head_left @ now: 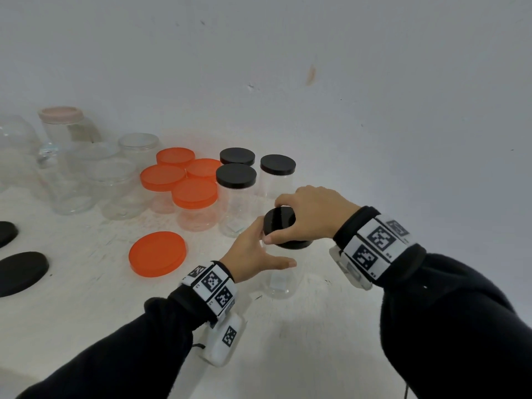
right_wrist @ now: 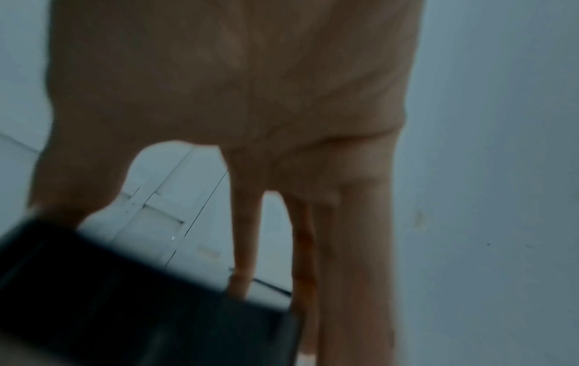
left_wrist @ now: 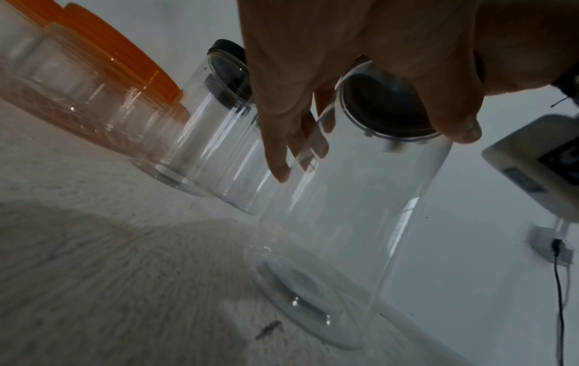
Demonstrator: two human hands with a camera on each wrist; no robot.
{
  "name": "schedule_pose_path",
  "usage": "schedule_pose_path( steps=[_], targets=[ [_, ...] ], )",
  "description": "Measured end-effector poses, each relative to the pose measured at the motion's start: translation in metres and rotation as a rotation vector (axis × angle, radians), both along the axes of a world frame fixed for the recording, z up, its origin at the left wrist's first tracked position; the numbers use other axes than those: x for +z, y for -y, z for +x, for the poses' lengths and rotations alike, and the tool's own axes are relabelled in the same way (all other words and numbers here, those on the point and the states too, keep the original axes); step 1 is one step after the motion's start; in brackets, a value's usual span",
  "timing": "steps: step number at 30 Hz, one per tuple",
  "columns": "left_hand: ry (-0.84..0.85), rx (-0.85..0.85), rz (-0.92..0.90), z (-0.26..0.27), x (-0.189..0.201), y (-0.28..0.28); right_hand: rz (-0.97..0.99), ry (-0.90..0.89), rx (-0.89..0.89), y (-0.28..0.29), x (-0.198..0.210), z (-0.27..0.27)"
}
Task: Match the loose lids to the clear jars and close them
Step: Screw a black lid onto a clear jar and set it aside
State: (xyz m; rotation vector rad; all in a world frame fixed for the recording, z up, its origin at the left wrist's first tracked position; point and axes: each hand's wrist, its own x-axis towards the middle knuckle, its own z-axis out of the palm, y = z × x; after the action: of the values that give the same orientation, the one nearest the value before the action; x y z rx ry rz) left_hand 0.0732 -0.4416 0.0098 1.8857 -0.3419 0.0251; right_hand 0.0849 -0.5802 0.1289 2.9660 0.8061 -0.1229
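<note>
A clear jar (head_left: 279, 280) stands upright on the white table (head_left: 331, 341) near the middle. My left hand (head_left: 267, 254) grips its upper wall, thumb toward me and fingers (left_wrist: 278, 153) round the far side. My right hand (head_left: 288, 220) holds a black lid (head_left: 283, 226) from above at the jar's mouth, and the lid looks slightly tilted. From the left wrist view the lid's underside (left_wrist: 385, 106) shows through the jar (left_wrist: 360, 222). The right wrist view is blurred, with fingers (right_wrist: 351, 247) reaching down onto the black lid (right_wrist: 141, 309).
A loose orange lid (head_left: 157, 254) lies left of my left hand. Two loose black lids (head_left: 20, 272) sit at the left edge. Behind stand jars closed with orange lids (head_left: 194, 194) and black lids (head_left: 236, 175), and further left clear jars (head_left: 118, 188), one with a pink lid (head_left: 61, 114).
</note>
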Motion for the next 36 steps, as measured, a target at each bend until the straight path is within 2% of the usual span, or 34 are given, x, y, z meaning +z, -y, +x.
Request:
schedule_pose_path(
  steps=[2, 4, 8, 11, 16, 20, 26, 32, 36],
  targets=[
    [-0.005, -0.029, 0.01, 0.0, 0.002, -0.001, -0.01, -0.217, 0.063, 0.005, 0.007, 0.002],
    [-0.005, -0.047, 0.005, 0.0, 0.002, -0.002, 0.032, -0.289, 0.134, 0.006, 0.011, 0.004],
    [-0.002, -0.023, -0.03, -0.001, -0.002, 0.001, 0.083, -0.095, 0.106, 0.001, 0.006, 0.0],
    [-0.001, -0.013, -0.027, -0.001, -0.004, 0.002, 0.115, -0.025, 0.078, 0.0, 0.002, -0.003],
    [-0.005, -0.014, -0.045, 0.0, -0.005, 0.001, 0.19, 0.008, 0.051, 0.005, -0.006, -0.008],
    [-0.049, 0.021, -0.11, 0.0, -0.012, 0.003, 0.431, -0.028, 0.004, 0.022, -0.023, -0.01],
    [-0.096, 0.027, -0.216, 0.01, -0.017, 0.002, 0.646, 0.015, -0.02, 0.038, -0.047, -0.003],
    [-0.001, 0.2, -0.172, 0.023, -0.012, 0.009, 0.546, 0.082, 0.055, 0.031, -0.053, 0.017],
    [0.049, 0.267, -0.161, 0.033, -0.012, 0.013, 0.604, 0.1, 0.068, 0.024, -0.059, 0.027]
  ],
)
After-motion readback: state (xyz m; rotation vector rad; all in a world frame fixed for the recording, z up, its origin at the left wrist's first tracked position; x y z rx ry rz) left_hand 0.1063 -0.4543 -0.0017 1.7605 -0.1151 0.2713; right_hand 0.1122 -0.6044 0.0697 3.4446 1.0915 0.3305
